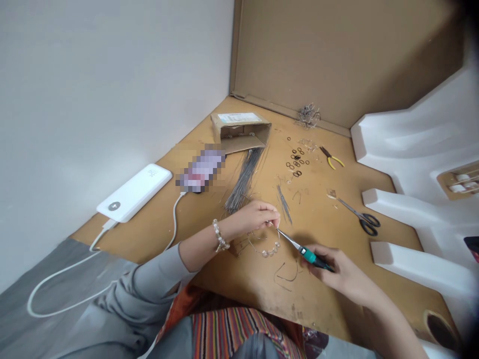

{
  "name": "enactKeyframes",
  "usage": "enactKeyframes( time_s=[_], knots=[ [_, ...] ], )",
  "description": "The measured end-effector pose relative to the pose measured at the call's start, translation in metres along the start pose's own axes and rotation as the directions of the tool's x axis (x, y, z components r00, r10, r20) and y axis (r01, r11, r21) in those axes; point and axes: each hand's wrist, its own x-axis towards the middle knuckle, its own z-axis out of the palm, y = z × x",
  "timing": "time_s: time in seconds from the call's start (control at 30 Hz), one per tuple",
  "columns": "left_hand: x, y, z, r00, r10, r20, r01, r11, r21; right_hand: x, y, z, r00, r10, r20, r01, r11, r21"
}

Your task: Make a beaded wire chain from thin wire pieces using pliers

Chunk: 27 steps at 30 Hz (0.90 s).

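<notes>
My left hand point(262, 214) is closed in a pinch on a thin wire loop strung with several clear beads point(270, 251). In my right hand point(333, 267) is a pair of needle-nose pliers point(309, 255) with green and black handles, held tilted. Their metal tip meets the wire right beside my left fingertips; whether the jaws are closed on it is too small to tell. Bent wire scraps point(286, 276) lie on the table below the loop. Just beyond my left hand is a bundle of straight grey wires point(243, 184).
A cardboard box point(241, 127) lies open toward me, behind a charging phone point(202, 169) and white power bank point(134, 192). Right of centre are dark rings point(297, 163), yellow-handled pliers point(331, 157), scissors point(361, 217) and a wire tangle point(309, 115). White foam point(400, 207) borders the right.
</notes>
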Motion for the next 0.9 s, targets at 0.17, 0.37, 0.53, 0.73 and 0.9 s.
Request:
enactKeyframes(
  time_s=[0.17, 0.37, 0.53, 0.73, 0.9],
  knots=[
    [0.0006, -0.0018, 0.0002, 1.0, 0.005, -0.005, -0.005, 1.0, 0.029, -0.0001, -0.0032, 0.0012, 1.0, 0.012, 0.003, -0.012, 1.0, -0.007],
    [0.0009, -0.0023, 0.0011, 0.999, 0.009, -0.036, -0.007, 0.999, 0.051, -0.0002, -0.002, -0.0002, 1.0, -0.007, -0.004, 0.007, 1.0, -0.023],
    [0.0008, -0.0016, -0.001, 0.999, 0.018, -0.041, -0.016, 0.999, 0.048, 0.0024, -0.002, -0.0018, 0.999, -0.037, -0.037, 0.036, 0.999, -0.028],
    [0.0008, 0.0002, -0.0035, 0.996, 0.047, -0.078, -0.041, 0.996, 0.077, 0.0074, 0.0007, -0.0026, 0.999, -0.026, -0.048, 0.023, 0.997, -0.073],
    [0.0013, -0.0007, -0.0042, 0.996, 0.042, -0.075, -0.036, 0.996, 0.08, 0.0086, 0.0023, -0.0044, 0.997, -0.037, -0.062, 0.032, 0.996, -0.088]
  ],
)
